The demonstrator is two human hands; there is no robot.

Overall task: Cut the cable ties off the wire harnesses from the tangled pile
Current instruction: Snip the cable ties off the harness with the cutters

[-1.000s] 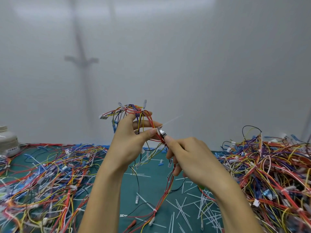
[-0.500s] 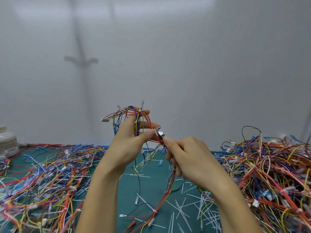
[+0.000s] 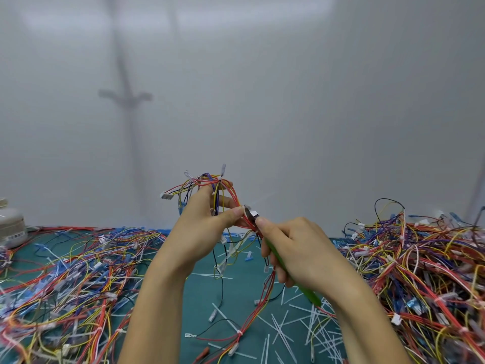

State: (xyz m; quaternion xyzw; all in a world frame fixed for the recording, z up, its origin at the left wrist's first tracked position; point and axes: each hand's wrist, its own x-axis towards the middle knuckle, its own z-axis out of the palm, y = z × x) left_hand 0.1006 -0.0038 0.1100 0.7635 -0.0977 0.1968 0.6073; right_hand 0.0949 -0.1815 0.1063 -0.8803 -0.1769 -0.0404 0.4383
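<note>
Farthest left, a pale round container is sitting at the edge of the green mat, and a loose spread of coloured wires is lying across the mat beside it. Next, the left hand is holding a wire harness up above the mat. Its thumb and fingers are pinching the red and yellow strands, the looped top is sticking out above the fingers, and the long tail is hanging down to the mat. Just right of that thumb, the metal nose of the cutters is touching the red strands; whether the blades are closing on anything is too small to tell. The right hand is gripping the cutters' green handle, fingers curled round it. Below the hands, cut white cable ties are lying scattered on the mat. Farthest right, the tangled pile of harnesses is sitting heaped on the mat.
</note>
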